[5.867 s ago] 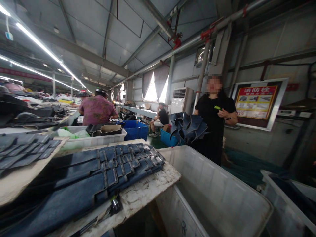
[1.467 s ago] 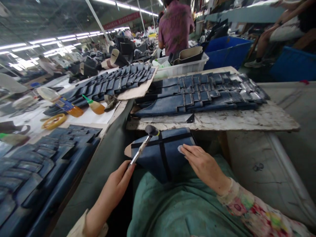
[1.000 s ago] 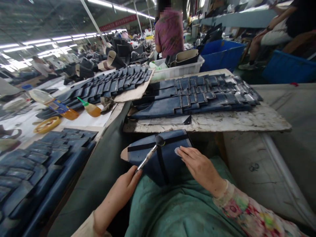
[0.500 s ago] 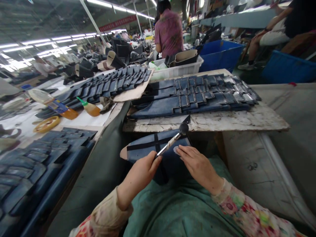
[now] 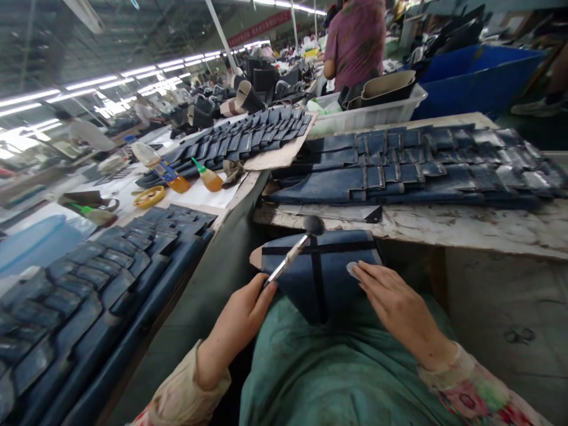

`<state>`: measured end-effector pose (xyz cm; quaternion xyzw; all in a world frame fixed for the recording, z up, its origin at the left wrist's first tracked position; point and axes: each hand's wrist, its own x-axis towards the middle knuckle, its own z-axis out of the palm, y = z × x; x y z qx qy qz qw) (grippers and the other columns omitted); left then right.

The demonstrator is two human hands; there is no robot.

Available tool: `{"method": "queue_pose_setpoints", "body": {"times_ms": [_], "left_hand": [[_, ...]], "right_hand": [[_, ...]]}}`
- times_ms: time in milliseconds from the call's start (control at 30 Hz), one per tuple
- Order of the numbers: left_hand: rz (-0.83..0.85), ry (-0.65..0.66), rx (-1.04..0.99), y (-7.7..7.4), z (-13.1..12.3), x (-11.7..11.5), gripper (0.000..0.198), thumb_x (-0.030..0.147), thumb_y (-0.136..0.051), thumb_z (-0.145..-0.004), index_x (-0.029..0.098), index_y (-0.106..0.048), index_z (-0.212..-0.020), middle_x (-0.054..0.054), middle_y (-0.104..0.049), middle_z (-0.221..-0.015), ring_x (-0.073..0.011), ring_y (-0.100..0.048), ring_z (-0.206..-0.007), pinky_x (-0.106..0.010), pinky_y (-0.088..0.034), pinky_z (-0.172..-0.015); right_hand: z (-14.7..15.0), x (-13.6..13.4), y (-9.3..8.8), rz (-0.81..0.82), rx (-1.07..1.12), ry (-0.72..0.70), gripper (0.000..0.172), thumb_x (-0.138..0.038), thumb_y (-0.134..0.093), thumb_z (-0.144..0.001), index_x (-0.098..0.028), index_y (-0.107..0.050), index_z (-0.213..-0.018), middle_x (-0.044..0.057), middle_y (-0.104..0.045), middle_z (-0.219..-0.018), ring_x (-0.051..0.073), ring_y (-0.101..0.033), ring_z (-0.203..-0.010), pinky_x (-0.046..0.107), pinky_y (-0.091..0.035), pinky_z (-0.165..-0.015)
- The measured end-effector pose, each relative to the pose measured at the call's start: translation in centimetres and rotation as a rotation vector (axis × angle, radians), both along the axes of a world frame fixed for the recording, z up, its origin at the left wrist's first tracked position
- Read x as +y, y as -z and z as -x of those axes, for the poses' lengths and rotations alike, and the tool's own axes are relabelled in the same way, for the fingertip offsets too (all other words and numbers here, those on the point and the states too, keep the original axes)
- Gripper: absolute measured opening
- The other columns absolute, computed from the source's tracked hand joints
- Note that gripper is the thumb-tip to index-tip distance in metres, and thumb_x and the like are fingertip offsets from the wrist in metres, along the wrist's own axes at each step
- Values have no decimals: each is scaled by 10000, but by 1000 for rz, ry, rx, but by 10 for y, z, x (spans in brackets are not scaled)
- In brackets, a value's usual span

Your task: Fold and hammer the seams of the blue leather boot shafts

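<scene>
My left hand (image 5: 244, 316) is closed around the handle of a hammer (image 5: 288, 260) with a metal shaft and a round black head. The hammer's head hangs over the far part of a dark blue leather piece (image 5: 341, 260), which has black strips crossing on it and a tan tip at its left. This piece rests at my lap, over the green apron (image 5: 346, 373). On its right side lies my right hand (image 5: 399, 296), fingers stretched out together. Something small and whitish (image 5: 352, 269) covers or sits at a fingertip; I cannot tell which.
Stacked blue leather pieces (image 5: 381, 171) lie on the board ahead, and more (image 5: 89, 290) at left. Glue bottles (image 5: 208, 176) and a yellow tape roll (image 5: 149, 196) are on the left table. A white bin (image 5: 377, 112), blue bin (image 5: 474, 77) and person (image 5: 357, 41) are beyond.
The view has turned left, so the surroundings sit further right. My left hand and the hammer have shifted left across the leather piece, away from my right hand, which stays on it.
</scene>
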<state>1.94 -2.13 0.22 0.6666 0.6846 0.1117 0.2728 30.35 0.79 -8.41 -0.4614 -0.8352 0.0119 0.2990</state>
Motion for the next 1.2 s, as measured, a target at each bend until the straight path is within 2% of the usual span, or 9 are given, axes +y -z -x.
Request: {"method": "queue_pose_setpoints", "body": {"times_ms": [133,367,500,600,700,800,933,1067,1200], "left_hand": [[118,-62,80,-2,25,-11,341,495,-303,-894,217,-467,-785,16,-543,-659,-150,-531,-624,-240,-358,-602],[34,-210,124,7,74,-32,345,501,-325,-866,218,-503,-781,23,-556,-633,-150,-551,-616,-227,-402,-599],[51,-154,252,5,85,-8,369,520,-316,-874,225,-537,-855,7,-615,-711,-164,-599,-681,-226,-413,-638],[-41,-49,353,-2,69,39,394,547,-302,-879,240,-538,-952,-20,-647,-820,-187,-619,-763,-238,-410,-663],[-156,138,438,-3,32,97,383,540,-328,-878,250,-553,-988,-47,-656,-906,-217,-621,-838,-256,-409,-677],[-246,368,403,9,-17,153,346,486,-388,-877,217,-584,-971,-83,-647,-968,-235,-611,-900,-279,-420,-734],[-244,485,295,35,-80,208,281,423,-501,-844,199,-621,-962,-88,-644,-1004,-230,-593,-975,-289,-419,-840],[-229,468,158,48,-99,222,261,322,-529,-838,171,-629,-1026,-105,-618,-1098,-229,-542,-1084,-309,-381,-954],[-202,338,5,48,-58,178,314,378,-491,-854,204,-621,-1082,-71,-619,-1132,-205,-536,-1094,-295,-369,-987]], "right_hand": [[-1,2,0,0,11,-17,392,-176,-418,-917,-203,-496,-1300,62,-571,-1227,211,-524,-1105,381,-457,-964],[-2,2,0,26,22,-12,401,-185,-413,-919,-230,-482,-1312,61,-570,-1228,204,-530,-1112,374,-474,-957],[2,4,-2,39,27,-19,384,-166,-411,-916,-214,-499,-1287,67,-571,-1213,199,-527,-1102,378,-479,-953],[4,7,-4,55,40,-32,371,-185,-435,-910,-199,-493,-1277,70,-568,-1204,204,-516,-1101,393,-476,-959],[4,8,-6,86,82,-24,404,-186,-456,-890,-214,-466,-1292,69,-576,-1179,203,-525,-1085,388,-488,-943],[-2,12,-8,102,133,51,451,-175,-443,-874,-222,-428,-1322,77,-591,-1126,204,-556,-1037,381,-510,-900],[-15,29,-8,125,183,175,440,-203,-394,-888,-212,-417,-1327,86,-600,-1074,206,-591,-990,373,-518,-863],[-28,53,-3,141,218,186,374,-302,-418,-894,-219,-513,-1247,84,-611,-1120,206,-613,-999,339,-529,-838],[-41,76,15,272,253,229,436,-452,-464,-856,-175,-588,-1169,103,-659,-1073,253,-628,-990,375,-534,-822]]}}
